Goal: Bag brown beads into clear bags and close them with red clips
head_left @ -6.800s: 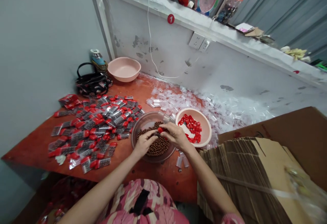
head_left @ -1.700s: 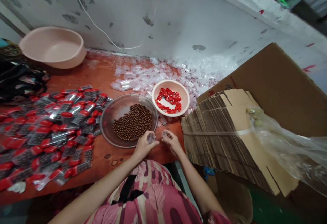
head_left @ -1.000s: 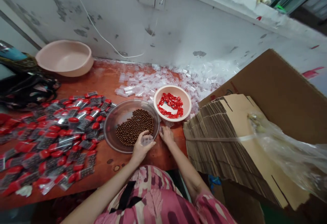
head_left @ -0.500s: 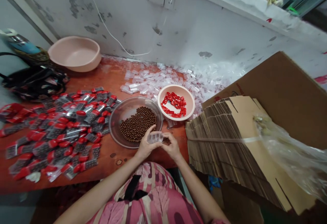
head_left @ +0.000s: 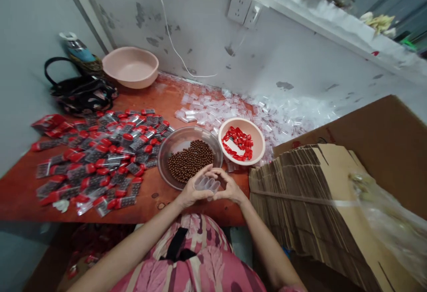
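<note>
A long orange-red table runs along a scuffed white wall, with a flattened stack of cardboard at its right end. On the table sit a pink basin, a black handbag, a spread of filled packets with red tops, and a scatter of small clear plastic cases. Nearer the person are a clear bowl holding brown beads and, just beside it, a pink bowl of red caps.

Above the table's front edge, just in front of the clear bowl, the left hand and right hand together hold a ribbed clear case. Its long axis lies roughly sideways, dipping slightly toward the right hand. The fingers curve closely around it, their tips meeting above it.
</note>
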Tool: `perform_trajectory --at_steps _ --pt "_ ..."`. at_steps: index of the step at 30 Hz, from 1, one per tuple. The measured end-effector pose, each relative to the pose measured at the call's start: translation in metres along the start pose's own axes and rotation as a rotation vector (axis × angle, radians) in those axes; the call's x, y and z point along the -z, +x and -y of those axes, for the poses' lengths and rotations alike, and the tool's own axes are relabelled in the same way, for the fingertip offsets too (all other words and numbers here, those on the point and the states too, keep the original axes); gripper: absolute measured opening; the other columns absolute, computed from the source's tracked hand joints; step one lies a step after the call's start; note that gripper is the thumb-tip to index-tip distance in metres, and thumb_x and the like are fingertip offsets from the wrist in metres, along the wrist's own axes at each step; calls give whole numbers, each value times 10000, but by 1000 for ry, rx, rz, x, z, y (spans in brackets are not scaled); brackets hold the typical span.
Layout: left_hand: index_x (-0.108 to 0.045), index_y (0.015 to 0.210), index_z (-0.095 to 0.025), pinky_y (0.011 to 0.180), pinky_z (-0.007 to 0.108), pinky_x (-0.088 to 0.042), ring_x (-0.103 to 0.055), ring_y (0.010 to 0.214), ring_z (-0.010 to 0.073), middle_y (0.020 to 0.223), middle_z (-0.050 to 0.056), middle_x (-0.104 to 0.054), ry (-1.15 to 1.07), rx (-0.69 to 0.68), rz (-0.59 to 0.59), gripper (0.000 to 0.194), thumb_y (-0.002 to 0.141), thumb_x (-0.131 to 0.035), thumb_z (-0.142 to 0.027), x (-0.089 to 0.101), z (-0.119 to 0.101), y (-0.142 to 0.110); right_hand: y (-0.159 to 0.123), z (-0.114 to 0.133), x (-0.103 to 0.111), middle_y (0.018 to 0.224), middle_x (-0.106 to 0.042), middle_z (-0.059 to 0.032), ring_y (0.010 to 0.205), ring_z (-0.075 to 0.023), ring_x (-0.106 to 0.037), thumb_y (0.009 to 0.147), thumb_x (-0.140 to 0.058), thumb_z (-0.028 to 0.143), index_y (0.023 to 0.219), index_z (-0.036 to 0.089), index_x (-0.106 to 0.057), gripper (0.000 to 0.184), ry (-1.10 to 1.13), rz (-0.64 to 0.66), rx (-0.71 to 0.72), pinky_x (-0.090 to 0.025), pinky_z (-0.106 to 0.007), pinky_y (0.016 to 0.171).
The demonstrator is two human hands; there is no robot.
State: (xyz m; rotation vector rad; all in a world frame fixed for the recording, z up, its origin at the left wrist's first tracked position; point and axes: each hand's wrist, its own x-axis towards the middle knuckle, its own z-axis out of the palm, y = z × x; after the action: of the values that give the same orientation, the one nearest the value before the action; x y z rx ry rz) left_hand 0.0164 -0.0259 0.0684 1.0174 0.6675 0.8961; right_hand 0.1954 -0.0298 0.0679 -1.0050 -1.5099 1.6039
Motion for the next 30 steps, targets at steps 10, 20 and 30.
perform_trajectory --at_steps 10,20,30 --pt "-370 1292 -267 1049 391 -188 -116 1306 305 1467 -8 -15 81 -136 -149 834 597 -457 -720 12 -9 -13 28 14 -19 1218 -452 -68 1137 -232 -408 480 -771 425 1185 214 -488 788 -97 273 -7 -280 -360 983" --pt "-311 1317 -228 1073 371 -96 -174 1308 209 1384 63 -318 303 -171 -731 641 797 -253 -598 32 13 -13 42 3 -61 1044 -534 -33 910 -169 -529 595 -717 323 1182 219 -403 673 -90 167 -69 -436 -280 785" --pt "-576 798 -104 653 382 -511 -647 721 244 762 137 -667 -172 471 -884 280 608 -657 -294 70 51 -19 109 -18 13 1122 -484 -138 1039 -249 -436 639 -605 219 1154 111 -406 562 -1135 191 123 -351 -383 902"
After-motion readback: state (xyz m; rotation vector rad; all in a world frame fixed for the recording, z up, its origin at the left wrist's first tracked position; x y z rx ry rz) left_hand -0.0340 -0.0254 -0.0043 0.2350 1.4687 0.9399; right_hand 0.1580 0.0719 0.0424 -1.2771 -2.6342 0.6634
